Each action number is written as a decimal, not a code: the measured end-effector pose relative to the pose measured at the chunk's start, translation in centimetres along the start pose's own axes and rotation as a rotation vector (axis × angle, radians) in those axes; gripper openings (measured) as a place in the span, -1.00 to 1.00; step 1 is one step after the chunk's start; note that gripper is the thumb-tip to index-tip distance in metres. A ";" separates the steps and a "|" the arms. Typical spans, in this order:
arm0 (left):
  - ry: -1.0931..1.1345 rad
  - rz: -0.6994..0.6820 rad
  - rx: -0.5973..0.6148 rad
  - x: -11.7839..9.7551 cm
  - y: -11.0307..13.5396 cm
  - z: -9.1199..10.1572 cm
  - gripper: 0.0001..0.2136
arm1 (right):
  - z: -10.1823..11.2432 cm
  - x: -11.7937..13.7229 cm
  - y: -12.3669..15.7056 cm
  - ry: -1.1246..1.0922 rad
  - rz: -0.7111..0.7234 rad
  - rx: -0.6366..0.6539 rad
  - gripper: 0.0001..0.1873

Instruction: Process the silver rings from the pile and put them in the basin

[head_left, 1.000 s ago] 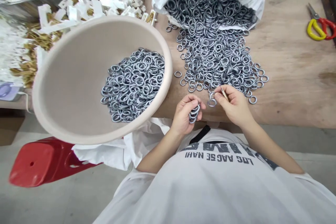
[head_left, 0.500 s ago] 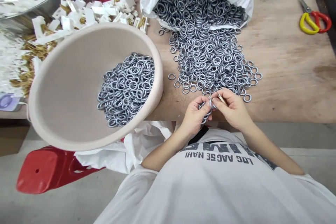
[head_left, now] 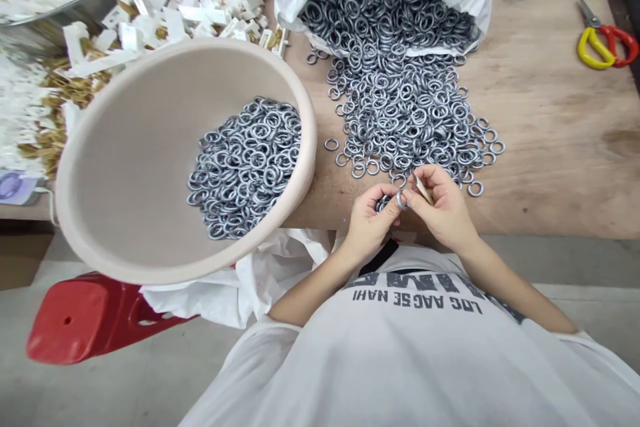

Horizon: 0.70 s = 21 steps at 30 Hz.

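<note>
Pinching a thin pale stick [head_left: 424, 189] in right hand [head_left: 443, 207], fingers clamped, against a grey metal ring [head_left: 401, 200]; left hand [head_left: 369, 221], fingers curled shut on more rings [head_left: 384, 203]; loose ring heap [head_left: 400, 113] on plywood worktop [head_left: 550, 93], round beige basin [head_left: 150, 167] beside.

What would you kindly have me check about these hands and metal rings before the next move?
1. Left hand holding a bunch of metal rings: ok.
2. Right hand holding a small pointed tool: ok.
3. Single ring held between both hands: ok.
4. Gap or join in that ring: cannot tell.
5. Beige basin firmly supported where it overhangs the table edge: cannot tell.
6. Yellow-and-red scissors well away from the hands: ok.
</note>
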<state>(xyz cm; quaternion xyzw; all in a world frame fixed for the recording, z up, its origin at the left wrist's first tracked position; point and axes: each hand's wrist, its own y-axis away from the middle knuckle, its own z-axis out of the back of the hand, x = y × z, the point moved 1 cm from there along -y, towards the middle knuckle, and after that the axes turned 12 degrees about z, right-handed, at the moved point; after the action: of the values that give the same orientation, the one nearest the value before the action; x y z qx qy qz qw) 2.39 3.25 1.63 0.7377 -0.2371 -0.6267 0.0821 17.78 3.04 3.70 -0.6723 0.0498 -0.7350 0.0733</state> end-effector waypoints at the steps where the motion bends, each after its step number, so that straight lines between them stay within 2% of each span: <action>1: -0.002 -0.006 -0.002 0.0 0.0 0.1 -0.67 | -0.1 0.0 0.0 0.023 0.003 -0.001 -0.83; 6: -0.027 -0.052 -0.008 -0.1 0.1 0.4 -0.69 | -0.3 -0.2 0.1 0.112 0.030 0.040 -0.88; 15: 0.047 -0.004 -0.013 0.3 -0.2 0.4 -0.69 | -0.4 0.5 0.8 0.252 0.154 0.066 -0.82; 21: 0.086 -0.001 -0.012 0.6 -0.4 0.3 -0.70 | -0.5 0.3 0.7 0.159 0.086 0.090 -0.77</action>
<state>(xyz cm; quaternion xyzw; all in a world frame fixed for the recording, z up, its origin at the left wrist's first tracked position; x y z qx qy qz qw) 2.26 3.40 0.91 0.7635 -0.2293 -0.5960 0.0963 17.27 2.28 3.85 -0.6050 0.0515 -0.7838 0.1307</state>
